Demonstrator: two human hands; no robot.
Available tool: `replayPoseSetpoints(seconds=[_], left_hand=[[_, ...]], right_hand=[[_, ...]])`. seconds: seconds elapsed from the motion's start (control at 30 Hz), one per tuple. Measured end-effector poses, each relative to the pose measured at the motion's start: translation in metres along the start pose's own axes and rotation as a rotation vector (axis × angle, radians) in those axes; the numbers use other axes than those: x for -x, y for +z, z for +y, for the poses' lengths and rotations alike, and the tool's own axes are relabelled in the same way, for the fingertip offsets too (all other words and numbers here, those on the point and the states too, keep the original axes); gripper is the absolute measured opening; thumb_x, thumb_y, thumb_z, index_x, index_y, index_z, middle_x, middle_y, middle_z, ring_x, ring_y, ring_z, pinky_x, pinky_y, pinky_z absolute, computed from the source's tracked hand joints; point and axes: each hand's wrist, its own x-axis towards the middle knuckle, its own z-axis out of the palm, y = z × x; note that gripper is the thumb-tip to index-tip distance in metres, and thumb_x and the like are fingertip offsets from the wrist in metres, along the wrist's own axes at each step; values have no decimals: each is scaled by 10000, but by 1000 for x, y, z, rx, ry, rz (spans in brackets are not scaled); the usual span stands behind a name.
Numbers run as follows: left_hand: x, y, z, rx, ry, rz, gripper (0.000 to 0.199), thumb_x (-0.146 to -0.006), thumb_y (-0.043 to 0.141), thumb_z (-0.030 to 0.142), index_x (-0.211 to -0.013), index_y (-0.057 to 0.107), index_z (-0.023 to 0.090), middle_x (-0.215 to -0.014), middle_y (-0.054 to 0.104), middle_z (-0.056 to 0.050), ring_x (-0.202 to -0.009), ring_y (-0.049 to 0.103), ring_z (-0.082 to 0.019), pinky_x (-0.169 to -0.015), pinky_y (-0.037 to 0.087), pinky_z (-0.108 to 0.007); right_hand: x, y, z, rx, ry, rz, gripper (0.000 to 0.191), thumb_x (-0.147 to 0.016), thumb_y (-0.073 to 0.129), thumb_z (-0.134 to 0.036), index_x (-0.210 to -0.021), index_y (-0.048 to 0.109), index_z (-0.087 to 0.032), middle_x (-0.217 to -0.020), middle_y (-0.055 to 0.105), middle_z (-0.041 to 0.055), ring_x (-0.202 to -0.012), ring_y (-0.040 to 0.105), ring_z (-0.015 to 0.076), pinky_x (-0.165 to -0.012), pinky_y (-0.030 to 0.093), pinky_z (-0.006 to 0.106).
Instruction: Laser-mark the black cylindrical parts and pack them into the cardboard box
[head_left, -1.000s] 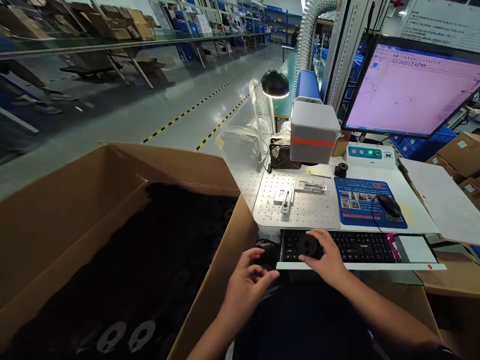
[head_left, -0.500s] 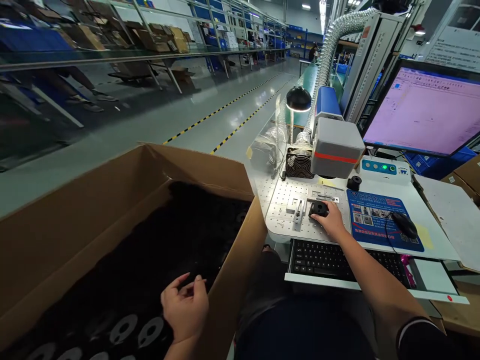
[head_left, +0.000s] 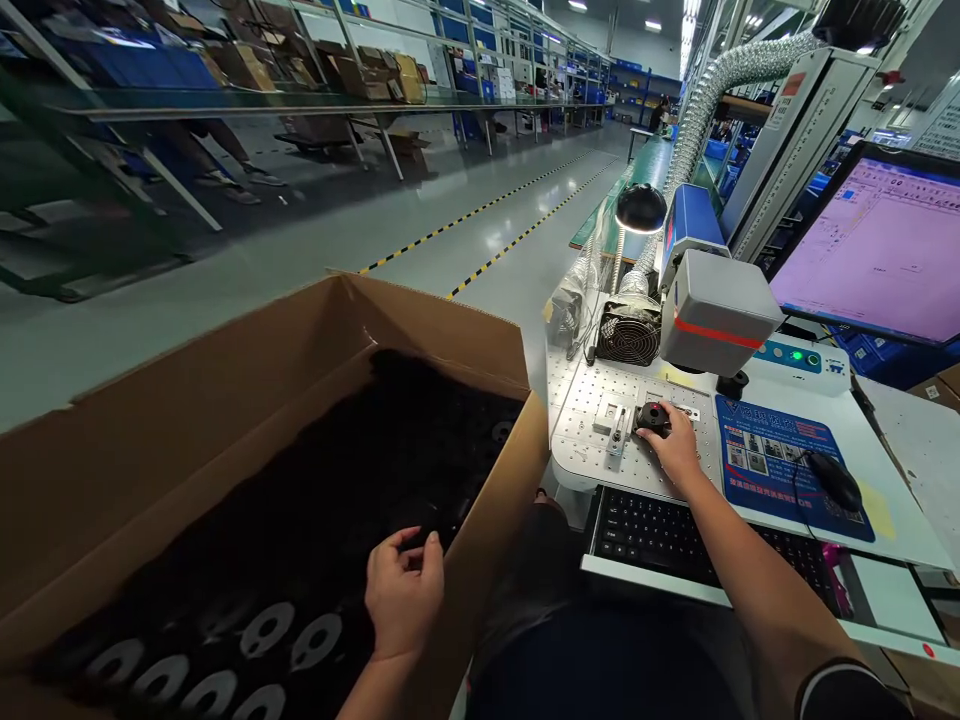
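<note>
Black and round: grips the part [head_left: 649, 421] between thumb and fingers of the right hand [head_left: 679, 442], at the perforated plate [head_left: 576, 440], just right of a small metal bracket [head_left: 616, 434]. Shows a red dot of light on top of the part. Cannot tell whether resting flat on the plate or held slightly above.

Holds the left hand [head_left: 405, 592] inside the carton [head_left: 504, 480], near the right wall, over dark contents [head_left: 360, 460]. Curls the fingers toward the thumb there; against so much black, cannot tell whether pinching something or nothing. Shows several pale rings [head_left: 252, 640] among the contents, to the left of that hand.

Over the plate, has a grey head [head_left: 720, 310] with an orange-red band; to the left of that, a fan [head_left: 628, 338] and a lit lamp [head_left: 641, 208]. Right of the plate, has a blue mat [head_left: 780, 455] with a mouse [head_left: 834, 480] lying on it, and a black cylinder [head_left: 733, 386] near the mat's far edge. Below the worktop, keeps a keyboard [head_left: 652, 535] on a pull-out tray, partly hidden under the right forearm. Beyond, to the right, has a lit monitor [head_left: 874, 250].
</note>
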Motion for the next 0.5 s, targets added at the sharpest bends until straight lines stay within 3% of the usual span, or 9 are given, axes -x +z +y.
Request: replayPoseSetpoints(seconds=[0.2,0.5], left_hand=[[0,0,1,13,-95,-38,396,-831,607,572,-1030,557,233,-845,675,-68,-880,690,-325,-904,539,-515],[-1,1,0,27,-78,-14,402,-832,598,573,-1020,571,219,-870,659,-61,-781,688,-274,-802,542,-447]], right_hand=[[12,-4,0,24,7,57,909,-777,786,-565,-1549,501,-179,-1439,636,173,-1368,532,373,-1186,397,547],[21,1,6,30,89,78,914,-822,690,-499,-1615,383,-165,-1256,726,153,-1212,622,365,-1117,420,577]])
